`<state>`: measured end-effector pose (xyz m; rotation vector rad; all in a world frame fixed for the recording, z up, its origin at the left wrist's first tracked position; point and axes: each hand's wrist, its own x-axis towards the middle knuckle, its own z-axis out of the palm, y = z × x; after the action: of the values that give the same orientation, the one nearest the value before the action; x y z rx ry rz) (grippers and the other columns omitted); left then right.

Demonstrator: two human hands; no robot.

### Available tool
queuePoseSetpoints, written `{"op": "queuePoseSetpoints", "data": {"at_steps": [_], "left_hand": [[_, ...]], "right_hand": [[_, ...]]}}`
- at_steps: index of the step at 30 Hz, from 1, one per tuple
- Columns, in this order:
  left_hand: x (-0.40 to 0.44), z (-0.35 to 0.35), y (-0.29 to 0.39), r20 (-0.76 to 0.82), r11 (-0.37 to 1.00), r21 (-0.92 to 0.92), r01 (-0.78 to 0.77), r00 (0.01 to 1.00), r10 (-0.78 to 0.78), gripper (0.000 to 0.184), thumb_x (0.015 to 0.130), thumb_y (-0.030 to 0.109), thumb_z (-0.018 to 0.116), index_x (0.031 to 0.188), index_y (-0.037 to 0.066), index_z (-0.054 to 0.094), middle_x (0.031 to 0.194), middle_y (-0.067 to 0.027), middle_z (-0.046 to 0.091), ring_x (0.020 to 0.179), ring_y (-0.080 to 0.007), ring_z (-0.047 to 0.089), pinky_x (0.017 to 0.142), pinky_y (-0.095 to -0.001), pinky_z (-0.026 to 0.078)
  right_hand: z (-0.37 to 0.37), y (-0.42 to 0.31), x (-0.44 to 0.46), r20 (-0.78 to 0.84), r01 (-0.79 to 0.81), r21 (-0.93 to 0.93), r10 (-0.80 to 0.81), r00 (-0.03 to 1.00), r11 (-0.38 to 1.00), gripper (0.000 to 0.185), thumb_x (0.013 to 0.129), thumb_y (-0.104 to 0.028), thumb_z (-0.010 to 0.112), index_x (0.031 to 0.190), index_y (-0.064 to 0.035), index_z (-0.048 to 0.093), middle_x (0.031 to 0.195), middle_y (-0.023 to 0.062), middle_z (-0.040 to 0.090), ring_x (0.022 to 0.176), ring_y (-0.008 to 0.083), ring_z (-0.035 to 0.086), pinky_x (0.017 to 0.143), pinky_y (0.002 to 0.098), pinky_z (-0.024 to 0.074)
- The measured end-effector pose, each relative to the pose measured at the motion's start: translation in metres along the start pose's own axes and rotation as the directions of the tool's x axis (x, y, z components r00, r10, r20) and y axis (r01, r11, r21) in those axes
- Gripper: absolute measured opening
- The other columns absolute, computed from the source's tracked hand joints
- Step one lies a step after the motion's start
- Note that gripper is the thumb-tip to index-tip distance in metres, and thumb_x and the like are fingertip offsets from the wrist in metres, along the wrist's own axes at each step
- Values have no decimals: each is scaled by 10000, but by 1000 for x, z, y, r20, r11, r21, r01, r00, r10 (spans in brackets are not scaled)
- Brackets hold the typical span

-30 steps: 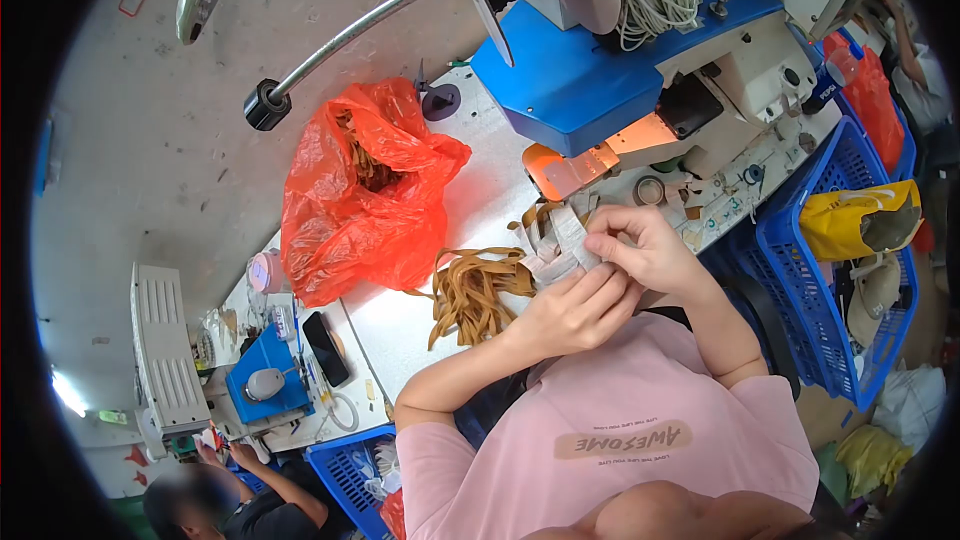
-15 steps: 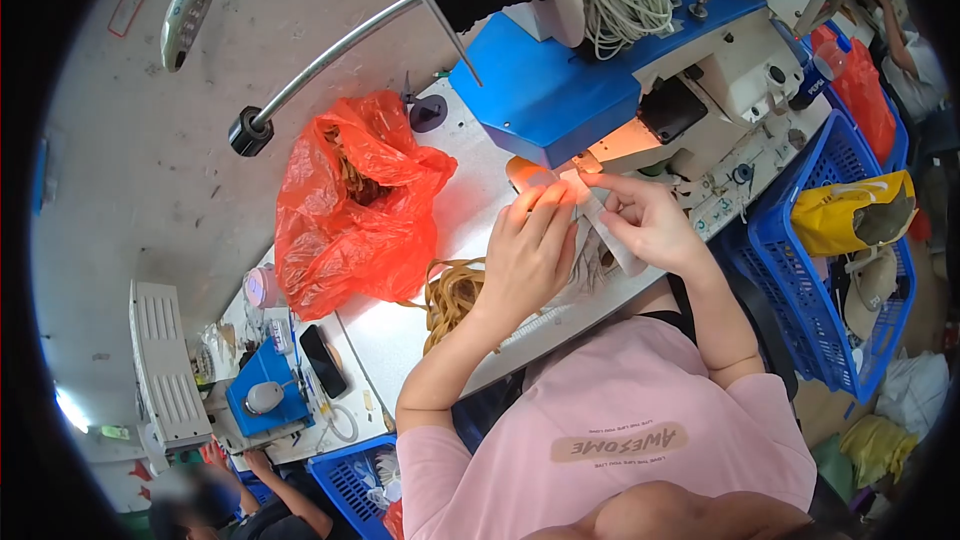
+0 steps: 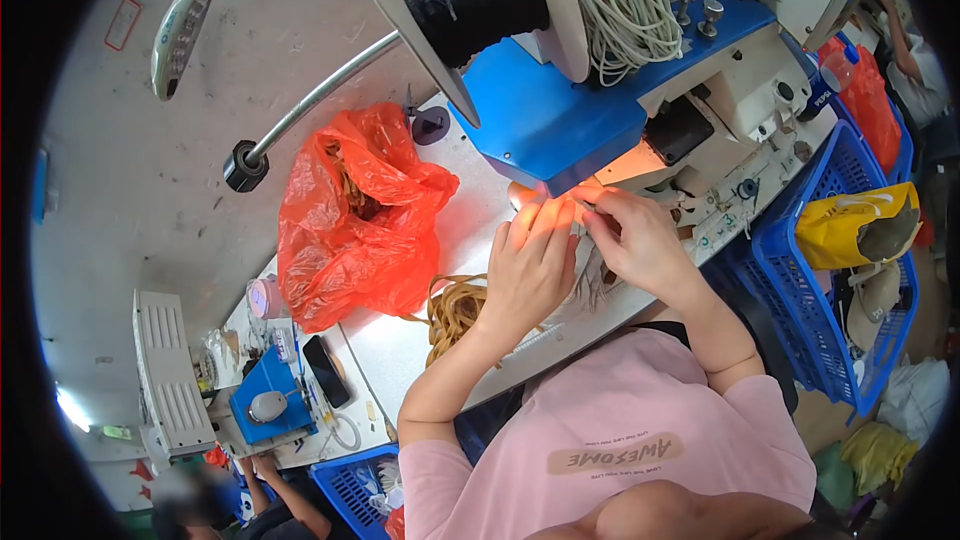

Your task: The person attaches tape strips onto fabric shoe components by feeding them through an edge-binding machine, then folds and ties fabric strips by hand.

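Observation:
Both hands meet at the working end of a blue-and-white machine [image 3: 555, 115], under an orange glow. My left hand [image 3: 535, 260] has its fingers together and bent over a pale strip, which is mostly hidden. From the other side, my right hand [image 3: 640, 240] pinches at the same strip, thumb and fingers closed near the machine. Thin greyish strips [image 3: 592, 278] lie on the table below and between the hands. A bundle of tan strips [image 3: 455, 312] lies beside my left wrist.
A red plastic bag [image 3: 350, 230] holding brown strips stands on the white table [image 3: 385, 350]. A spool of black cord [image 3: 475, 5] hangs over the machine. Blue baskets [image 3: 790, 280] stand to the right. A phone [image 3: 326, 372] lies at left; another person's hands [image 3: 258, 468] are beyond.
My right hand has moved slightly left and closer to the left fingers. The strip's pale hanging end, visible before below the right hand, is hidden now. The camera view shifted a little.

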<state>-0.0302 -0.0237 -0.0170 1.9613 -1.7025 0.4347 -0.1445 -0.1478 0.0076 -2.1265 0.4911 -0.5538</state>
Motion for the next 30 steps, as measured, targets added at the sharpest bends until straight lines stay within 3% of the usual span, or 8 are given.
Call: {"op": "queuePoseSetpoints", "data": {"at_steps": [9, 12, 18, 30], "left_hand": [[2, 0, -7, 0, 996, -84, 26, 1000, -26, 409, 805, 44, 621, 1207, -3, 560, 1203, -137, 555, 1070, -332, 515, 860, -404, 443], [6, -4, -9, 85, 989, -125, 73, 994, -62, 407, 814, 45, 611, 1214, -1, 557, 1167, -155, 560, 1063, -355, 511, 860, -414, 447], [5, 0, -13, -42, 979, -204, 22, 999, -31, 363, 808, 13, 607, 1161, -45, 550, 1061, -191, 588, 957, -386, 547, 829, -444, 465], [13, -4, -4, -19, 984, -165, 67, 997, -72, 325, 811, 11, 602, 1119, -82, 558, 1015, -212, 592, 939, -396, 558, 817, -443, 475]], "right_hand": [[1, -1, 6, 18, -14, -89, 16, 1000, 996, 233, 900, -103, 533, 1100, -19, 619, 911, 169, 672, 791, 340, 645, 696, 425, 504], [2, -2, 7, -4, -16, -101, 16, 1000, 995, 234, 912, -144, 537, 1091, -22, 624, 873, 169, 673, 777, 339, 645, 680, 424, 501], [5, 0, 10, -39, -33, -90, 29, 999, 995, 239, 920, -189, 552, 1061, -19, 642, 790, 171, 661, 713, 339, 639, 640, 426, 489], [-4, -3, 8, -56, -28, -18, 27, 998, 999, 233, 900, -205, 595, 977, -3, 681, 634, 165, 589, 577, 324, 583, 554, 405, 437]]}}
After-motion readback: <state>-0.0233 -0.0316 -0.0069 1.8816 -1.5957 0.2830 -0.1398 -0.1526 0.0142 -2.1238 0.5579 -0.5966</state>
